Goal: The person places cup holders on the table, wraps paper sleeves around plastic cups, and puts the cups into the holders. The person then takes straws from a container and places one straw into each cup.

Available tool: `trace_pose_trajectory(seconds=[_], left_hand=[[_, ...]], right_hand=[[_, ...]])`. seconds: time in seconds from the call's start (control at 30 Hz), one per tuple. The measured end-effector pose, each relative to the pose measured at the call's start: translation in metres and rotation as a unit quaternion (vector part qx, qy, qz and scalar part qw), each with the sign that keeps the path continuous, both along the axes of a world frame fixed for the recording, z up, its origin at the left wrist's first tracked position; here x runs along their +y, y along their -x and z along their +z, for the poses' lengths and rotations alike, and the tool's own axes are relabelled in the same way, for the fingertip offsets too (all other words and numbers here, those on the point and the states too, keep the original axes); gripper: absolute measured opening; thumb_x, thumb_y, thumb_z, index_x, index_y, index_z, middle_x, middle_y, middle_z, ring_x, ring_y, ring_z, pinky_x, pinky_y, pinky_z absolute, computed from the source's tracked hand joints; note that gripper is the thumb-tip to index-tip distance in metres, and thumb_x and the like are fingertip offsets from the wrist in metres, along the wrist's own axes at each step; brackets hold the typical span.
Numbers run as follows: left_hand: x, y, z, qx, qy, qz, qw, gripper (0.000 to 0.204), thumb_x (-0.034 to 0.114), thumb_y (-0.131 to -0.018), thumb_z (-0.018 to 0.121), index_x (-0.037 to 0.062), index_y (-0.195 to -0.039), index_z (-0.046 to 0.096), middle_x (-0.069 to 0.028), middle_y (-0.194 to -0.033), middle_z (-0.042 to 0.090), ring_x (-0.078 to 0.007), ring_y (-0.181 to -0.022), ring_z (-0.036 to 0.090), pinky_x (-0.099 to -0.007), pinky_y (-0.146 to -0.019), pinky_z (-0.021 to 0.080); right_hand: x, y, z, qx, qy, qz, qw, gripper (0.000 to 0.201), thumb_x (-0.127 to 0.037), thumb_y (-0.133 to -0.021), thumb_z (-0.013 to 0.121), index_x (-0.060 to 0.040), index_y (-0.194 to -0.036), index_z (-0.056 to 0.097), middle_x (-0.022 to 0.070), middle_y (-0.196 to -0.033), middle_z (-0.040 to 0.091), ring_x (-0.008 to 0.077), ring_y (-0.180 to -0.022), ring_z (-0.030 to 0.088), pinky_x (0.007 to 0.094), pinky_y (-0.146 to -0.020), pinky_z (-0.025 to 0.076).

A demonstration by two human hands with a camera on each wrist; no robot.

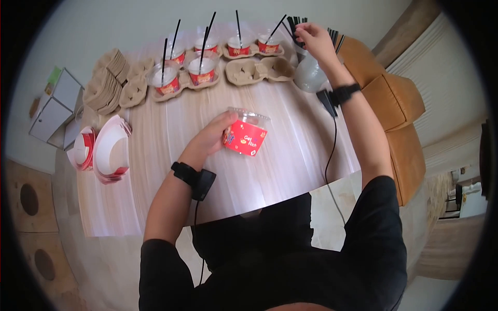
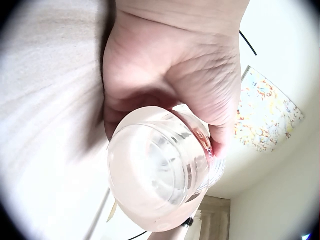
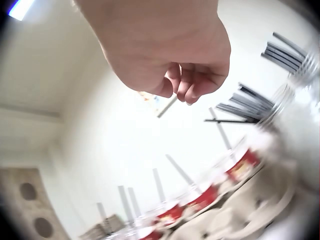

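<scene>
My left hand (image 1: 215,135) grips a clear plastic cup (image 1: 248,119) with a red "Get Rich" paper sleeve (image 1: 244,139), thumb near the rim. Low over the front of the table, the cup tilts slightly; its round clear end (image 2: 145,170) faces the left wrist camera. Up at the back right, my right hand (image 1: 315,41) has its fingers curled together beside black straws (image 1: 296,23) standing in a clear jar (image 1: 310,75). From its fingertips a short length of dark straw (image 3: 166,108) sticks out in the right wrist view.
Cups with red sleeves and straws (image 1: 202,70) stand in cardboard carriers along the back. One carrier (image 1: 249,72) holds no cups. Stacked carriers (image 1: 104,88) and paper sleeves (image 1: 111,147) lie at the left. A brown leather chair (image 1: 397,103) adjoins the right side.
</scene>
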State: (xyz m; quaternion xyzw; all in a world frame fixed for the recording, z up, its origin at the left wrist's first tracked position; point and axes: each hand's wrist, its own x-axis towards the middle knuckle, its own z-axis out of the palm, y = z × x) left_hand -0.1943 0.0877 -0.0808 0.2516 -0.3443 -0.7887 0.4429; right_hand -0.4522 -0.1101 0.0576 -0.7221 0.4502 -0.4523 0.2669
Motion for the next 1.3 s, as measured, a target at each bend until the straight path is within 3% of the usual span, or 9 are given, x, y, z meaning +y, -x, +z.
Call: trace_pose_trajectory(seconds=[0.03,0.17,0.27,0.4,0.67,0.9,1.2,1.27,1.3], left_hand=[[-0.001,-0.001,0.0,0.012,0.015,-0.01,1.0,0.047,0.035,-0.095,0.055,-0.0004,-0.124,0.046,-0.0156,-0.121,0.059,-0.0221,-0.11,0.06,-0.0366,-0.094,0.05],[-0.003,-0.001,-0.005,0.023,0.003,0.032,0.999,0.047,0.037,-0.096,0.052,0.0,-0.123,0.047,-0.0144,-0.12,0.059,-0.021,-0.108,0.061,-0.0364,-0.093,0.05],[-0.004,-0.004,-0.001,0.029,-0.02,0.056,0.998,0.047,0.04,-0.097,0.049,0.0015,-0.124,0.048,-0.0122,-0.118,0.06,-0.0195,-0.106,0.062,-0.0359,-0.091,0.052],[-0.006,-0.004,-0.002,0.018,-0.028,0.07,0.997,0.052,0.043,-0.099,0.039,0.0008,-0.13,0.044,-0.014,-0.124,0.057,-0.0213,-0.11,0.06,-0.036,-0.093,0.051],[-0.006,-0.005,-0.003,-0.014,-0.019,0.037,0.999,0.061,0.045,-0.099,0.037,-0.001,-0.14,0.036,-0.0142,-0.13,0.053,-0.021,-0.113,0.058,-0.0349,-0.094,0.049],[-0.004,-0.002,-0.002,-0.023,-0.013,0.044,0.999,0.068,0.047,-0.096,0.039,-0.0024,-0.141,0.032,-0.0158,-0.135,0.05,-0.0237,-0.118,0.055,-0.0365,-0.099,0.046],[0.0,0.002,0.004,-0.035,0.015,0.037,0.999,0.078,0.053,-0.091,0.046,-0.0002,-0.144,0.027,-0.0167,-0.131,0.052,-0.0244,-0.114,0.057,-0.0365,-0.093,0.049],[0.0,0.001,0.003,-0.035,0.037,0.028,0.998,0.082,0.054,-0.089,0.049,0.0003,-0.145,0.025,-0.0177,-0.128,0.054,-0.0246,-0.111,0.059,-0.0358,-0.092,0.05],[0.0,-0.002,0.001,-0.013,0.054,-0.013,0.998,0.082,0.054,-0.089,0.05,0.0034,-0.147,0.022,-0.019,-0.125,0.055,-0.0261,-0.109,0.06,-0.0369,-0.09,0.051]], right_hand=[[0.028,-0.009,-0.003,-0.051,-0.049,0.081,0.994,0.027,-0.018,-0.09,0.057,-0.0014,-0.111,0.063,-0.0005,-0.094,0.066,0.0076,-0.082,0.058,0.0236,-0.067,0.046],[0.12,-0.026,-0.039,0.007,-0.121,0.33,0.936,0.03,-0.022,-0.092,0.061,-0.0028,-0.115,0.062,0.0038,-0.109,0.064,0.0104,-0.097,0.059,0.026,-0.083,0.048],[0.144,-0.032,-0.062,-0.021,-0.173,0.393,0.903,0.033,-0.018,-0.091,0.063,-0.0006,-0.119,0.059,0.0052,-0.11,0.063,0.011,-0.101,0.058,0.0251,-0.086,0.047],[0.124,-0.036,-0.098,-0.136,-0.285,0.36,0.878,0.033,-0.012,-0.09,0.064,0.0019,-0.12,0.058,0.0066,-0.111,0.064,0.0115,-0.104,0.057,0.0255,-0.086,0.047],[0.137,-0.031,-0.107,-0.08,-0.147,0.37,0.914,0.03,-0.01,-0.09,0.062,0.0005,-0.118,0.061,0.0072,-0.103,0.067,0.0101,-0.083,0.061,0.0256,-0.075,0.05],[0.142,-0.028,-0.098,-0.019,-0.152,0.337,0.929,0.026,-0.01,-0.092,0.058,0.002,-0.114,0.063,0.0103,-0.103,0.068,0.012,-0.091,0.06,0.0277,-0.082,0.048],[0.133,-0.03,-0.116,-0.055,-0.098,0.322,0.94,0.024,-0.016,-0.093,0.057,0.004,-0.101,0.066,0.0113,-0.086,0.07,0.0114,-0.077,0.061,0.028,-0.072,0.049],[0.129,-0.03,-0.115,-0.2,-0.209,0.262,0.921,0.024,-0.018,-0.093,0.057,0.0041,-0.094,0.066,0.0079,-0.076,0.067,0.0088,-0.072,0.06,0.026,-0.067,0.048],[0.125,-0.028,-0.118,-0.2,-0.207,0.261,0.921,0.024,-0.018,-0.093,0.057,0.0041,-0.094,0.066,0.0079,-0.076,0.067,0.0088,-0.072,0.06,0.026,-0.067,0.048]])
